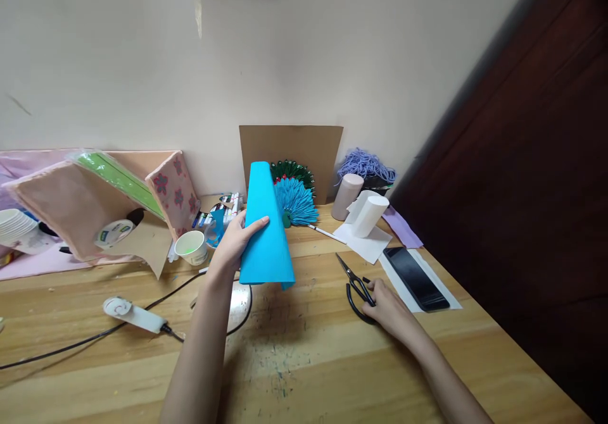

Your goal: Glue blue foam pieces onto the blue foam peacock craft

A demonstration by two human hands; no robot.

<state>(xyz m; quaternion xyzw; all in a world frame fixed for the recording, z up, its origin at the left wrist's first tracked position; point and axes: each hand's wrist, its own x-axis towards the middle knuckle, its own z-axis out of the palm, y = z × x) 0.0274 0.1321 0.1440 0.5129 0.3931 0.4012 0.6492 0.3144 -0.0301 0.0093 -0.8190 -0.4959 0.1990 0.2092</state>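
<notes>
My left hand (235, 243) grips a folded sheet of bright blue paper (266, 234), held up above the table with the thumb across its front. Lower right, the fingers of my right hand (384, 304) are closed on a handle of the black scissors (354, 281), whose blades point away from me and to the left. Behind the blue paper stands a fan-shaped craft of blue paper strips (297, 201) with a dark green fringed part (294, 172), partly hidden by the sheet.
Right of the scissors, a black phone (415, 278) lies on white paper. A white paper roll (370, 216), a pinkish cylinder (348, 196) and purple yarn (363, 166) stand behind. A paper cup (190, 248), a white corded tool (135, 316) and a fabric-covered box (173, 190) are left.
</notes>
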